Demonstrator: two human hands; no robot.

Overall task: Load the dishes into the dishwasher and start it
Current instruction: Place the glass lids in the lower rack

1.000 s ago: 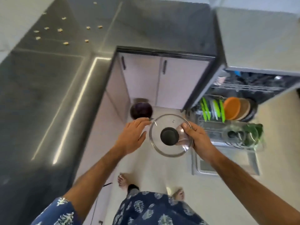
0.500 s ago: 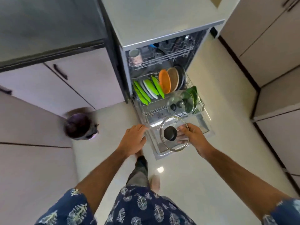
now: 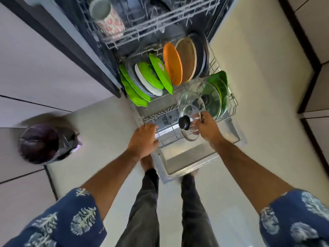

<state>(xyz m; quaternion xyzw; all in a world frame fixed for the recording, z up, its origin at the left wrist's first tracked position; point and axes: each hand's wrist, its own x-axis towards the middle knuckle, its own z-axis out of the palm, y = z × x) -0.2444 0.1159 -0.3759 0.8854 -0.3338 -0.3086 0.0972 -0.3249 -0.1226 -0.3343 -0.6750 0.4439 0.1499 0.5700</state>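
The right hand [image 3: 206, 128] is gripping a glass lid [image 3: 189, 124] by its rim, holding it tilted on edge just over the front of the lower rack [image 3: 234, 106], black knob [image 3: 184, 122] facing the person. The left hand [image 3: 145, 137] is resting, fingers curled, on the rack's front left edge; whether it is gripping the wire I cannot tell. The free slots are lying just beyond the lid, in front of two more glass lids [image 3: 210, 97] standing on edge, so the right hand is nearer. Further back, green plates [image 3: 149, 77] and an orange plate [image 3: 172, 64] are standing upright; a patterned cup [image 3: 108, 18] is sitting in the upper rack [image 3: 160, 18]. No readable writing is showing anywhere.
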